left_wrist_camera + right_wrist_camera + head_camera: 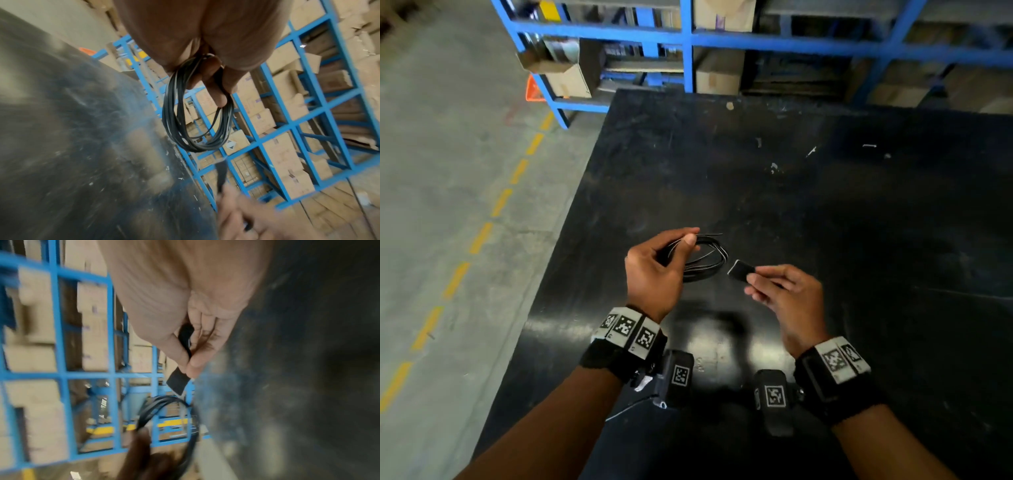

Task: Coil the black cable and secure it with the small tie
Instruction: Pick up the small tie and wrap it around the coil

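Observation:
My left hand (667, 255) grips the black cable (709, 258), wound into a small coil of several loops, above the black table (825, 205). In the left wrist view the coil (195, 123) hangs from my curled fingers (213, 84). One loose cable end sticks out past my thumb toward the far side. My right hand (774, 284) pinches a small flat black tie (739, 270) between thumb and fingers, just right of the coil and apart from it. The right wrist view shows the tie (179, 382) pointing at the coil (164, 408).
Blue metal racks (688, 37) with cardboard boxes (719, 73) stand beyond the table's far edge. Grey concrete floor (448, 205) with a dashed yellow line lies left of the table. Small pale scraps dot the table's far part.

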